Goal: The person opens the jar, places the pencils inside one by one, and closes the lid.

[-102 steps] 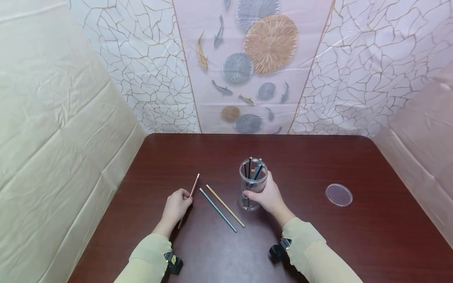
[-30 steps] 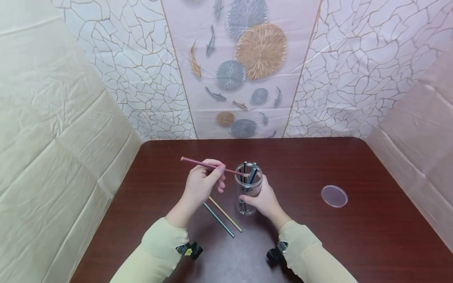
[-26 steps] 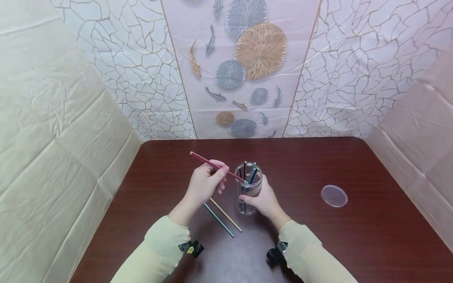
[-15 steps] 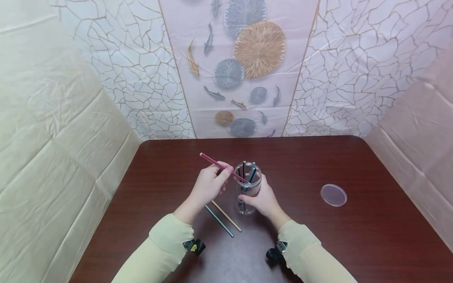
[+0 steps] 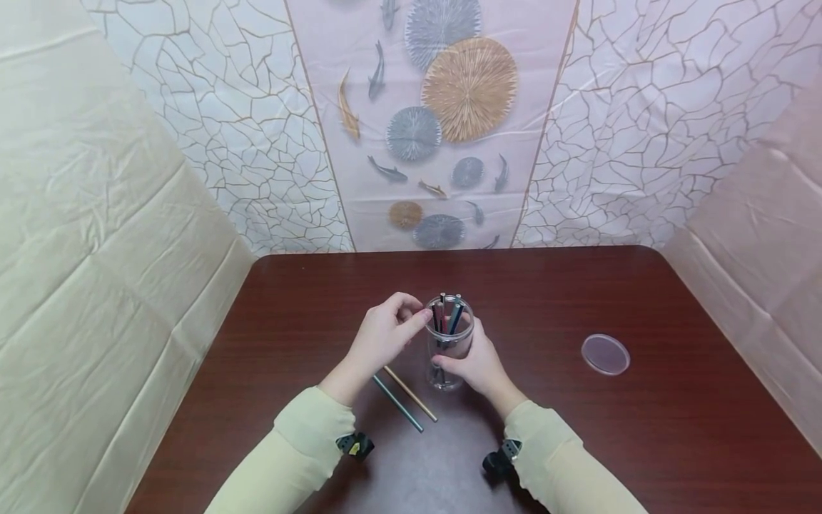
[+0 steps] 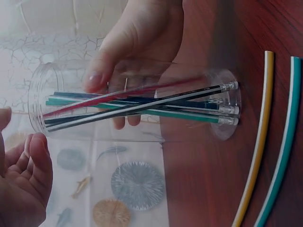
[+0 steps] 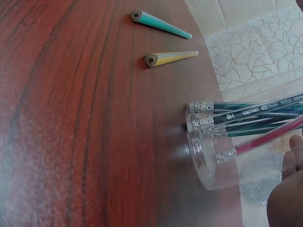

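Behind everything hangs a patterned cloth (image 5: 472, 89), and in front of it stretches the dark red table (image 5: 302, 300), which gives a flat base for the handling.

Near its middle the clear jar (image 5: 447, 350) stands upright between the 2 hands, probably so that both can reach it easily. The right hand (image 5: 478, 364) has its thumb and fingers wrapped around the jar's side, below the rim; that grip likely guards against tipping and leaves the mouth clear. The left hand (image 5: 379, 339) is at the rim on the other side, thumb and forefinger slightly apart with nothing between them, close to the top of the red pencil (image 7: 270, 135).

The lid (image 5: 606, 355) lies flat, well off to the right, seemingly out of both hands' way.

Left of the jar, 1 green pencil (image 5: 398, 404) and 1 yellow pencil (image 5: 411, 394) lie side by side on the table, apart, within easy reach of the left hand. The red pencil is inside the jar, leaning among the dark pencils (image 6: 142, 106). All appear to stand eraser end down, the tilt perhaps due to the jar being wider than the bunch.
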`<state>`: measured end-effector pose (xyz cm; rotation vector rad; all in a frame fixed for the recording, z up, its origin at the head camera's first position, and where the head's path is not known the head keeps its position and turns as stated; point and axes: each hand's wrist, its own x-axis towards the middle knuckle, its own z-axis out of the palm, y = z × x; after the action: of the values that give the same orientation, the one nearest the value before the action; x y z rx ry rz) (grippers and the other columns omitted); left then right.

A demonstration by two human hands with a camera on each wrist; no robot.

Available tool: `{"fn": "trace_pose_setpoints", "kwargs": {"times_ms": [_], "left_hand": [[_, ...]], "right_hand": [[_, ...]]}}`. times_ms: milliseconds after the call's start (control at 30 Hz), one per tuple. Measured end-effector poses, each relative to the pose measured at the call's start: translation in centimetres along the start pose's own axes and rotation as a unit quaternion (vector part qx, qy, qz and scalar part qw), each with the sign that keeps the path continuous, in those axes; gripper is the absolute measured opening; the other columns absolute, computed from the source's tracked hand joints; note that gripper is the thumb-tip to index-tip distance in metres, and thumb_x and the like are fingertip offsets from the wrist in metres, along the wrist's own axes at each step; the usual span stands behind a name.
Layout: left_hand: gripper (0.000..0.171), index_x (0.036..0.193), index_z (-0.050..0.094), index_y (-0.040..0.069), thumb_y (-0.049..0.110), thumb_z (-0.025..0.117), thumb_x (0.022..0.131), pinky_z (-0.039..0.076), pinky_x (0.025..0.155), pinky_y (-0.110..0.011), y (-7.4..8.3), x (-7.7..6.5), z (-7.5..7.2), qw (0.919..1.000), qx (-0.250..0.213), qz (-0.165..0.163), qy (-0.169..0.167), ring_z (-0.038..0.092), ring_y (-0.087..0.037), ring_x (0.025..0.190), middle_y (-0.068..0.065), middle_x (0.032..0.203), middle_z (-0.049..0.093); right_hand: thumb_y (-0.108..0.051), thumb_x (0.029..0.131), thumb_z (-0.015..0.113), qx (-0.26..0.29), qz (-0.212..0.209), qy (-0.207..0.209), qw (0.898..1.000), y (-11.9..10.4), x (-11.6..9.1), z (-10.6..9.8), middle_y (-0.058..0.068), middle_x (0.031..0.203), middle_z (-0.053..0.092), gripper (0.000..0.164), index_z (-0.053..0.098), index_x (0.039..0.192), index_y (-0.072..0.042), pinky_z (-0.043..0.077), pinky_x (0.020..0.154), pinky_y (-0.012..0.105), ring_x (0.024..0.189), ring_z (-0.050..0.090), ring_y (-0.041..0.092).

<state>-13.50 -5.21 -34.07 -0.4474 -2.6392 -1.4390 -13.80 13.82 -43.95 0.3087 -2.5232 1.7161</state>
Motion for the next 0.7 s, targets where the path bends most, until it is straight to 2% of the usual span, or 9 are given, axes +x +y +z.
{"fn": "trace_pose_setpoints", "kwargs": {"times_ms": [233,400,500,567,700], "left_hand": [[0.031,0.11,0.059,0.012,0.032,0.066,0.088,0.049,0.05,-0.031,-1.3,-0.9,-0.7,0.9976,-0.058,-0.037,0.013,0.057,-0.024,0.056,-0.003,0.073,0.055],[0.036,0.115,0.054,0.012,0.029,0.068,0.086,0.05,0.048,-0.032,-2.6,-1.5,-0.9,0.9965,-0.057,-0.048,0.037,0.056,-0.023,0.054,-0.004,0.076,0.054],[0.032,0.109,0.054,0.011,0.029,0.069,0.086,0.048,0.047,-0.032,-3.9,-1.8,-1.1,0.9964,-0.026,-0.067,0.045,0.057,-0.025,0.05,-0.003,0.073,0.052],[0.028,0.101,0.054,0.01,0.029,0.068,0.085,0.046,0.049,-0.03,-4.8,-2.1,-1.3,0.9954,0.019,-0.084,0.041,0.055,-0.022,0.051,-0.002,0.07,0.051],[0.026,0.089,0.053,0.009,0.031,0.068,0.085,0.042,0.051,-0.029,-6.5,-2.7,-1.6,0.9858,0.101,-0.134,-0.001,0.053,-0.015,0.046,0.0,0.063,0.052]], "right_hand": [[-0.023,0.065,0.085,-0.002,-0.006,0.002,1.0,0.3,0.0,0.1,0.023,0.131,0.048,0.095,0.029,0.138,0.0,0.037,0.097,0.051,0.116,0.05,0.034],[-0.023,0.066,0.085,-0.003,-0.001,0.002,1.0,0.3,-0.2,0.1,0.022,0.129,0.05,0.093,0.031,0.138,-0.001,0.037,0.096,0.051,0.114,0.051,0.033],[-0.023,0.066,0.085,-0.002,0.007,-0.003,1.0,0.2,-0.2,0.1,0.021,0.129,0.05,0.093,0.03,0.138,-0.001,0.037,0.096,0.05,0.115,0.05,0.032],[-0.023,0.066,0.085,-0.001,0.01,-0.003,1.0,0.3,-0.2,0.1,0.02,0.129,0.05,0.093,0.03,0.138,-0.002,0.038,0.096,0.05,0.115,0.05,0.032],[-0.023,0.065,0.085,0.001,0.012,0.002,1.0,0.2,-0.1,0.1,0.02,0.128,0.05,0.093,0.031,0.138,-0.003,0.037,0.096,0.05,0.115,0.05,0.033]]}}
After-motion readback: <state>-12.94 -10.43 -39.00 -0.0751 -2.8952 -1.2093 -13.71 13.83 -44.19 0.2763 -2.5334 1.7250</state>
